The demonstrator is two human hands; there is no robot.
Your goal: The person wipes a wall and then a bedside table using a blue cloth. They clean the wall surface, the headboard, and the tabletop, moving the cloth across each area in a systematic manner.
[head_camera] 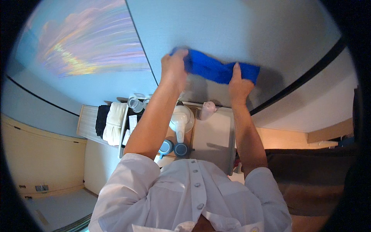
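Note:
A blue cloth (pixel 210 66) is stretched in a folded strip between my two hands, held up before a pale blue-grey wall panel (pixel 220 26). Its left end is gripped by my left hand (pixel 174 68), which is slightly blurred. My right hand (pixel 241 84) pinches the cloth near its right end, thumb on top. Whether the cloth touches the panel I cannot tell. Below my arms, a white electric kettle (pixel 180 121) stands on a brown tray, with two blue cups (pixel 166 147) close by. A pink bottle (pixel 208 110) stands to the right of the kettle.
Glasses (pixel 135 104) stand at the counter's back left, beside folded white towels (pixel 115 123) and a folded black cloth (pixel 102 120). The pale countertop (pixel 213 133) lies under my forearms. A dark brown furnishing (pixel 310 179) is at the right. A colourful picture (pixel 95 43) covers the left panel.

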